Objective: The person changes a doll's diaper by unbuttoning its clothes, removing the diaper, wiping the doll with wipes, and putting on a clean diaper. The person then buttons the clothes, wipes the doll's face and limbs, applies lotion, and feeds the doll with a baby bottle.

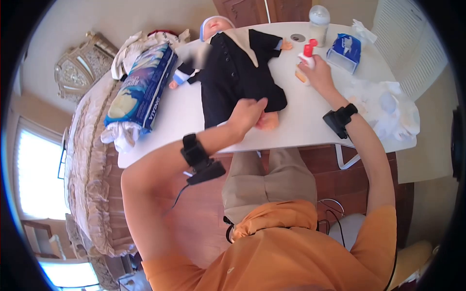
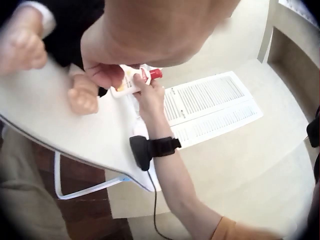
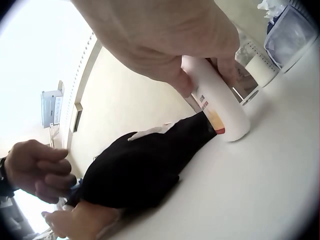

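A doll in a black outfit [image 1: 233, 72] and a pale cap lies face up on the white table. My left hand [image 1: 247, 116] is over its lower legs, beside a bare foot [image 1: 268, 121]; in the right wrist view the left hand [image 3: 40, 170] has loosely curled fingers and nothing in them. To the right of the doll, my right hand [image 1: 318, 75] grips a white bottle [image 1: 305, 63] with a red cap. The bottle [image 3: 220, 102] is tilted, its base close to the tabletop. Both doll feet [image 2: 82, 97] show in the left wrist view.
A blue diaper pack [image 1: 141, 89] and cloths lie at the table's left. At the right are a clear-topped bottle [image 1: 319, 24], a blue tissue pack [image 1: 345, 51] and crumpled white material [image 1: 393, 111]. The table's front edge [image 1: 291, 144] is close to my body.
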A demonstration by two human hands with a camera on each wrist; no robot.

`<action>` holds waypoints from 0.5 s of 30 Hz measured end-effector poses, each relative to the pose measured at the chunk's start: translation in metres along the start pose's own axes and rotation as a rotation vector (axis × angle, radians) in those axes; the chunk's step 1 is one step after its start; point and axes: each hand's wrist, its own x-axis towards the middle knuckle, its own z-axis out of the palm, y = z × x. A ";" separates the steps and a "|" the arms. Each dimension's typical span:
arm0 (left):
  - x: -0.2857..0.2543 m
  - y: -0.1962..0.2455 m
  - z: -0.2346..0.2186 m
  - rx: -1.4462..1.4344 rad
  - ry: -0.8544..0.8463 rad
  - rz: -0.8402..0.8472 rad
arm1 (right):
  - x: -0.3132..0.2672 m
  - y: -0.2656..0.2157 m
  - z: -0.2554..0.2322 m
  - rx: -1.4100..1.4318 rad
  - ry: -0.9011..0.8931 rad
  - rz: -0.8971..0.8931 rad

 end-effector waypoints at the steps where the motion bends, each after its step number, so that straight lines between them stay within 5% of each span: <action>1: 0.000 -0.007 0.003 0.007 -0.016 0.014 | -0.002 0.000 0.000 -0.010 0.019 0.001; 3: -0.002 -0.012 0.009 0.016 0.115 -0.083 | -0.008 0.001 0.001 -0.095 -0.048 0.115; 6: 0.014 -0.023 0.011 0.023 0.033 -0.120 | -0.020 0.002 -0.006 -0.038 -0.171 0.185; 12: 0.021 -0.037 0.027 -0.037 -0.038 -0.060 | -0.053 -0.020 -0.008 -0.181 -0.045 0.041; 15: 0.020 -0.039 0.035 -0.064 0.183 0.029 | -0.087 -0.051 -0.006 -0.036 -0.354 0.157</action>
